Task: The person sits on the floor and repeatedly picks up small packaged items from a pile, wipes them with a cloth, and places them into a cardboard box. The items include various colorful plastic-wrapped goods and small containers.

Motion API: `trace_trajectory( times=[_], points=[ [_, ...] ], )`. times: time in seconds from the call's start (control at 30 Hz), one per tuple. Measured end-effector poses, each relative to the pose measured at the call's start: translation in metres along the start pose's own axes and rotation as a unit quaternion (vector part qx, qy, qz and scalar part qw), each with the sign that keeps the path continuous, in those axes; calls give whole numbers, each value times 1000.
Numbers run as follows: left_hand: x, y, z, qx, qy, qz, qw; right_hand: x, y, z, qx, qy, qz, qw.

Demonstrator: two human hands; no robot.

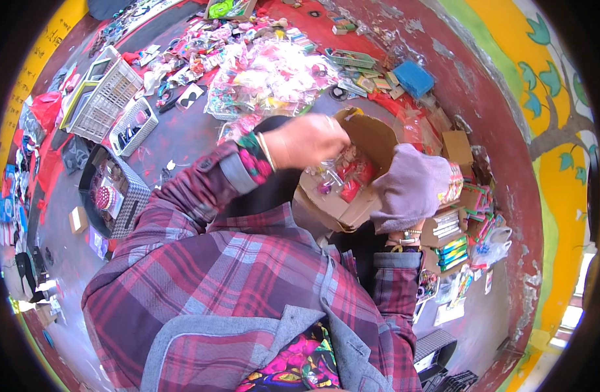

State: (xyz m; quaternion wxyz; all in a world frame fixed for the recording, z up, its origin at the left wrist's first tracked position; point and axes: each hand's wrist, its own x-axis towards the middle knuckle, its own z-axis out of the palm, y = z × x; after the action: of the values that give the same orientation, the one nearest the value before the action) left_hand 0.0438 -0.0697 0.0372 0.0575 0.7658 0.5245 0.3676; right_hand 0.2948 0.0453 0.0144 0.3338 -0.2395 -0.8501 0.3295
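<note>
A cardboard box [380,140] stands open in front of me, with its flaps spread. Inside lie small red and pink items in clear plastic bags [347,171]. Over the box's left rim hangs my left hand [309,140], its fingers curled closed. What they hold, if anything, is hidden. At the box's right side, a greyish-purple cloth [412,181] with a colourful patterned edge covers most of my right hand [407,228]. Only the wrist area with its bracelets shows, so the fingers are hidden.
A heap of plastic-bagged goods [267,75] spreads on the floor ahead. White plastic baskets [106,98] and a dark patterned bin [127,212] stand at left. To the right are small boxes [443,228] along a peeling red wall [489,124]. A blue container [414,79] lies far right.
</note>
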Motion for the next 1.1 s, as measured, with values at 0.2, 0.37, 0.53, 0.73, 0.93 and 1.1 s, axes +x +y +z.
trace_trajectory(
  times=[0.2, 0.37, 0.53, 0.73, 0.93, 1.1],
  points=[
    [-19, -129, -40, 112, 30, -257, 959, 24, -4, 10, -85, -34, -44, 995],
    [-10, -201, -27, 156, -23, -317, 935, 41, 2, 20, -82, -44, -44, 995],
    [35, -271, 18, 216, -43, -326, 919, 52, 4, 28, -64, -55, -26, 996],
    [72, -331, 47, 259, -122, -361, 887, 61, 12, 35, -80, -37, -5, 996],
    [83, -359, 57, 255, -140, -411, 864, 69, 6, 36, 19, -83, -18, 996],
    [81, -371, 57, 264, -106, -427, 858, 68, 12, 42, 56, -95, -29, 993]
  ],
)
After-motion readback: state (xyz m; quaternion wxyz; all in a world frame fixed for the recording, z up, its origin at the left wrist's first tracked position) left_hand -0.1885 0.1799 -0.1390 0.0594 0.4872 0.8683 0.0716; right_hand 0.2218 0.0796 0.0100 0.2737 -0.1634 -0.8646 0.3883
